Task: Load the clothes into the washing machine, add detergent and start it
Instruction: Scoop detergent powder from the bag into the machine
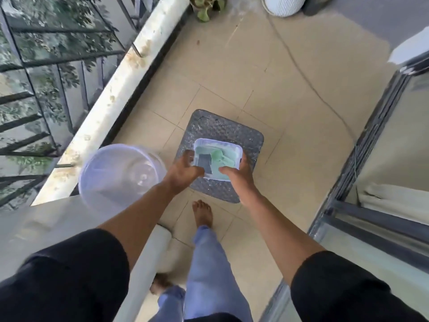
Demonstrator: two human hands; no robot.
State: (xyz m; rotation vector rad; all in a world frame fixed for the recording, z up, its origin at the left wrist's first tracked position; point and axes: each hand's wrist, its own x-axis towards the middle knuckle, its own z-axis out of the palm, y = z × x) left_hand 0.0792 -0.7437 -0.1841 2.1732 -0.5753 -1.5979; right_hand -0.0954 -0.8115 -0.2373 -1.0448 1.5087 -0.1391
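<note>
A clear square detergent tub (pixel 228 145) with pale green contents and a green scoop (pixel 216 155) inside stands on a grey woven stool (pixel 209 126) on the balcony floor. My left hand (pixel 183 169) grips the tub's left side, fingers over its rim. At the tub's right front corner my right hand (pixel 236 177) holds it too. The tub has no lid on. The washing machine's white top (pixel 46 219) shows at the lower left; no clothes are in view.
A clear plastic bucket (pixel 120 175) stands left of the stool beside the white parapet (pixel 130 73) with its black railing. A sliding glass door frame (pixel 362 159) runs along the right. A cable (pixel 308 84) crosses the tiles. A potted plant (pixel 206 6) and white pot (pixel 283 5) stand far off.
</note>
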